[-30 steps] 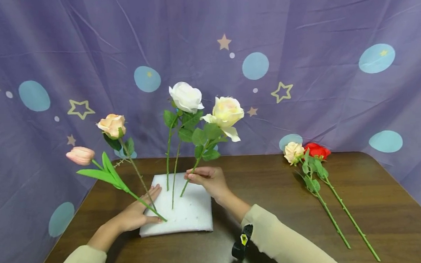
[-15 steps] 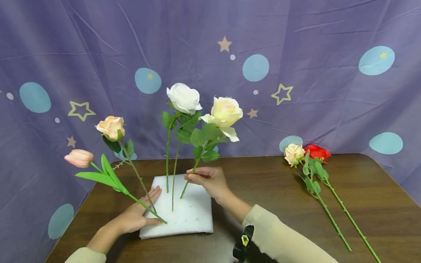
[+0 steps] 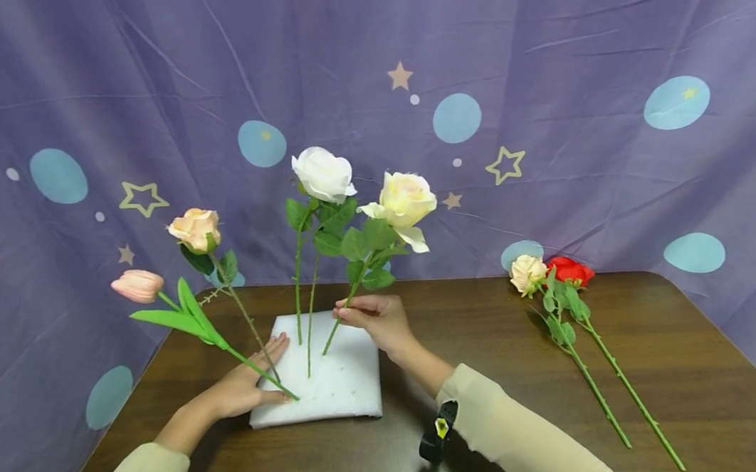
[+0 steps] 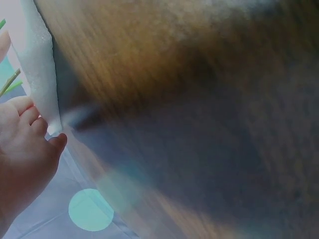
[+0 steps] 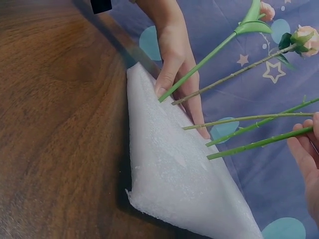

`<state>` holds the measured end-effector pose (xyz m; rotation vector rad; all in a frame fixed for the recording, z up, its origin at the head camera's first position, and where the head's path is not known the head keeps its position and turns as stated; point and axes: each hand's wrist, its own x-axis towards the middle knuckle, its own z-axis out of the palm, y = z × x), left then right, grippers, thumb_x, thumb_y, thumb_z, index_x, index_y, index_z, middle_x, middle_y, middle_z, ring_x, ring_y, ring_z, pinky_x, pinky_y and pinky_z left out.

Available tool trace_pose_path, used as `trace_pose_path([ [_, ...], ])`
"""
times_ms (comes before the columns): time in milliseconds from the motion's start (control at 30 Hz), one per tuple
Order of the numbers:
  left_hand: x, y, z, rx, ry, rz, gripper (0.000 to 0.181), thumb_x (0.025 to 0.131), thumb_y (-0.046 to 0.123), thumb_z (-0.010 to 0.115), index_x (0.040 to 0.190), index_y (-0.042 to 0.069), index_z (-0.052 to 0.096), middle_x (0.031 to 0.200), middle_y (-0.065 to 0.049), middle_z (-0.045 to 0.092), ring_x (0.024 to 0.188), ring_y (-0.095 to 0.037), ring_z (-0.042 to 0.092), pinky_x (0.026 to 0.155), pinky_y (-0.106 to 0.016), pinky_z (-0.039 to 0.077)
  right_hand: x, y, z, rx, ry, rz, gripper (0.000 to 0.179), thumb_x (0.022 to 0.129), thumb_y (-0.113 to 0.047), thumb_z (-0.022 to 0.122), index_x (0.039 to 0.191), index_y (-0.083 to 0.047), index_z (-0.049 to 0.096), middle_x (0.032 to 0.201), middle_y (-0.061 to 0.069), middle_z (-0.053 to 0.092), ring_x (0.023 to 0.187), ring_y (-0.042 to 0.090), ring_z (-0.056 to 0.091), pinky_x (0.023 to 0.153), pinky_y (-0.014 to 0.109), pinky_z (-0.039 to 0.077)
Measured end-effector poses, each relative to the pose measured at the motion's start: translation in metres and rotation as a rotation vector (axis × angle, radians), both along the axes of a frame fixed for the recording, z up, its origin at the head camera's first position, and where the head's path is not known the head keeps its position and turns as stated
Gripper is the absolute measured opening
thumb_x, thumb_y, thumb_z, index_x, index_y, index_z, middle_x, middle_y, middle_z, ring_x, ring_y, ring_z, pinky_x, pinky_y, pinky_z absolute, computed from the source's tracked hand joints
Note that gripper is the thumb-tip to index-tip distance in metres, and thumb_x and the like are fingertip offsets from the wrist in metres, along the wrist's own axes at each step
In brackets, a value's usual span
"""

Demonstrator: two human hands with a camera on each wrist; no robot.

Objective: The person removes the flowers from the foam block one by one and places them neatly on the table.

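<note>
My left hand (image 3: 247, 385) lies with extended fingers on the left side of a white foam block (image 3: 351, 398), pressing on it. Beside it a pink tulip (image 3: 138, 286) and a peach rose (image 3: 195, 230) lean left, their stems ending in the foam. My right hand (image 3: 383, 325) pinches the lower green stem of a pale yellow rose (image 3: 407, 199) between thumb and fingers; in the right wrist view this stem (image 5: 249, 144) meets the foam. A white rose (image 3: 325, 174) stands upright left of it. Another thin stem (image 3: 312, 318) rises beside it, its top hidden among leaves.
On the right side of the brown table (image 3: 488, 373) lie a cream rose (image 3: 527, 274) and a red rose (image 3: 569, 270), stems toward the front. A purple curtain (image 3: 342, 45) hangs behind. Small holes dot the foam's front part.
The white rose's head has swayed slightly left, and the tulip and peach rose have tipped a little left too. Both hands keep nearly the same place and hold.
</note>
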<state>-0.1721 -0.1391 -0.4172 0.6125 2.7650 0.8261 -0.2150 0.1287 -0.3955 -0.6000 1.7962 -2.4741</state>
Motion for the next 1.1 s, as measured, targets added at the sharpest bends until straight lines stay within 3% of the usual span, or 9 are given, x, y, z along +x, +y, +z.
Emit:
trace_pose_path([
  [233, -0.0002, -0.0009, -0.003, 0.001, -0.009, 0.0, 0.102, 0.073, 0.04, 0.077, 0.15, -0.002, 0.025, 0.159, -0.024, 0.015, 0.145, -0.049, 0.011, 0.116, -0.066, 0.009, -0.0002, 0.0002, -0.0014, 0.004, 0.005, -0.009, 0.026, 0.083, 0.011, 0.063, 0.106, 0.024, 0.06, 0.106, 0.042, 0.06, 0.08, 0.005, 0.073, 0.083, 0.035, 0.06],
  [533, -0.001, -0.0005, 0.0007, -0.007, -0.017, -0.007, 0.104, 0.071, 0.041, 0.078, 0.149, -0.002, 0.026, 0.159, -0.024, 0.016, 0.145, -0.049, 0.012, 0.116, -0.066, 0.009, 0.0013, -0.0018, -0.0014, 0.029, 0.112, -0.051, 0.022, 0.082, 0.009, 0.066, 0.099, 0.023, 0.063, 0.1, 0.041, 0.063, 0.077, 0.0, 0.072, 0.081, 0.032, 0.06],
  [667, -0.001, -0.0003, -0.0004, -0.005, -0.031, 0.001, 0.104, 0.071, 0.041, 0.078, 0.15, -0.002, 0.025, 0.159, -0.023, 0.015, 0.146, -0.048, 0.01, 0.116, -0.066, 0.007, 0.0001, -0.0036, -0.0034, -0.021, 0.093, -0.098, 0.021, 0.079, 0.014, 0.066, 0.095, 0.027, 0.061, 0.098, 0.044, 0.06, 0.073, 0.001, 0.072, 0.079, 0.033, 0.061],
  [867, -0.0014, 0.0006, -0.002, 0.003, -0.022, -0.006, 0.103, 0.071, 0.041, 0.078, 0.15, -0.002, 0.025, 0.159, -0.023, 0.015, 0.146, -0.048, 0.01, 0.116, -0.066, 0.007, -0.0014, -0.0054, -0.0036, -0.056, 0.014, -0.236, 0.022, 0.076, 0.012, 0.071, 0.092, 0.025, 0.063, 0.097, 0.041, 0.063, 0.067, 0.001, 0.071, 0.073, 0.032, 0.062],
  [1100, -0.0031, 0.0011, -0.0001, 0.001, -0.012, -0.01, 0.103, 0.072, 0.04, 0.078, 0.149, -0.002, 0.026, 0.159, -0.023, 0.016, 0.145, -0.049, 0.011, 0.116, -0.066, 0.008, -0.0044, -0.0041, 0.0005, -0.092, -0.021, -0.22, 0.022, 0.082, 0.011, 0.066, 0.1, 0.024, 0.062, 0.101, 0.042, 0.063, 0.072, 0.008, 0.073, 0.078, 0.034, 0.061],
])
